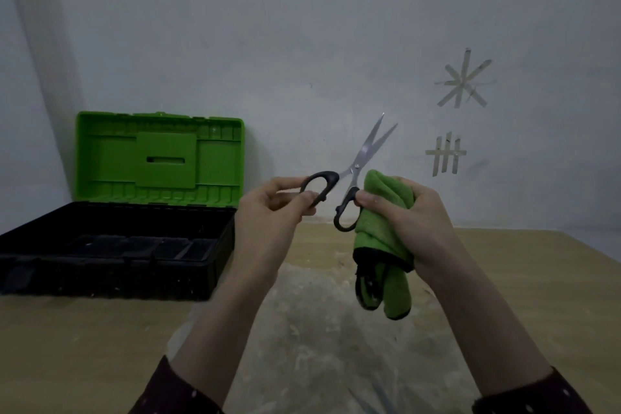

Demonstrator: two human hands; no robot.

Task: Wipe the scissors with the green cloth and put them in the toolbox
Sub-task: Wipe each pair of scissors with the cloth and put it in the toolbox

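Observation:
The scissors (364,155) have black handles and steel blades, held up in the air with the blades slightly apart and pointing up to the right. My left hand (268,208) grips the upper handle loop. My right hand (413,215) clutches the bunched green cloth (383,245), which hangs down below my fist, and its fingertips pinch the lower handle against the cloth. The toolbox (111,265) stands on the table at the left, black base with inner compartments, green lid (158,158) raised upright against the wall.
A wooden table (537,296) with a pale worn patch in its middle lies below my hands. A white wall behind carries strips of tape (465,84) at the right. The table's right edge shows at the far right.

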